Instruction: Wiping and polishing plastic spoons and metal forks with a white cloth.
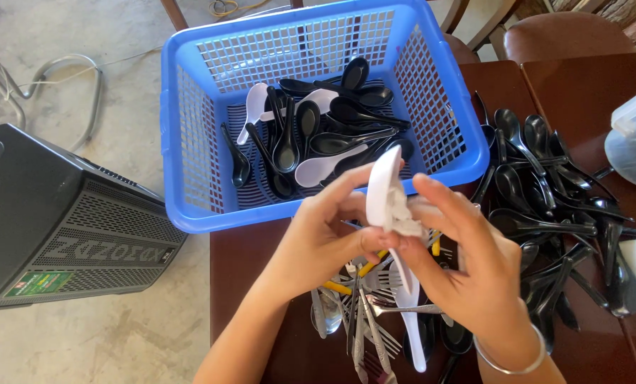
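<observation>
Both my hands meet over the dark wooden table (247,263). My left hand (318,238) grips a white plastic soup spoon (385,188) by its bowl, held upright on edge. My right hand (474,267) presses a crumpled white tissue (405,213) against the spoon. Just beyond the hands stands a blue plastic basket (190,107) with several black soup spoons (346,121) and a few white ones (318,169) inside.
A heap of black spoons (559,206) lies on the table at right. Metal forks and spoons (364,313) and another white spoon (412,320) lie under my hands. A black speaker box (47,213) sits on the floor at left. A clear container (634,142) stands at far right.
</observation>
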